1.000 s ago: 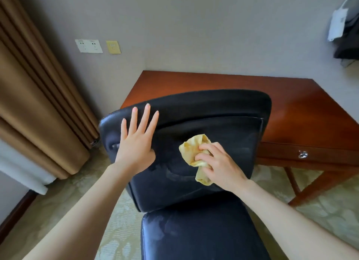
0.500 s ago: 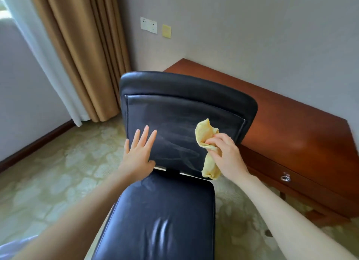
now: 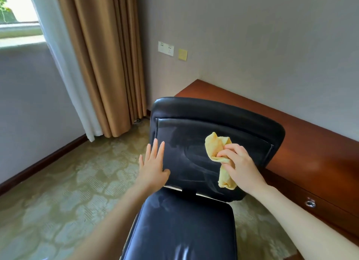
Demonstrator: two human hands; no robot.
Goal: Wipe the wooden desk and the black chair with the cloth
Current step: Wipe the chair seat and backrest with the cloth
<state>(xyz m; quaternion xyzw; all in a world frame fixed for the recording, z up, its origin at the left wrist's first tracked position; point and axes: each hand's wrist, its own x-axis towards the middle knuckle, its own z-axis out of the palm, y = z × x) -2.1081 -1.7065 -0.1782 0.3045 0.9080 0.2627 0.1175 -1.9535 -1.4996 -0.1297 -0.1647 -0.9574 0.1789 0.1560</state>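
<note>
While my left hand (image 3: pixel 154 167) lies flat and open against the backrest of the black chair (image 3: pixel 186 226), my right hand (image 3: pixel 240 167) grips the bunched yellow cloth (image 3: pixel 216 144), pressing it to the backrest. The wooden surface (image 3: pixel 303 143) stands just behind the chair.

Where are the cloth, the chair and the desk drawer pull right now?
cloth (image 3: pixel 217 146): head view, on its bunched upper fold.
chair (image 3: pixel 182 154): head view, on the backrest panel.
drawer pull (image 3: pixel 310 203): head view, on the metal ring in the desk front.
</note>
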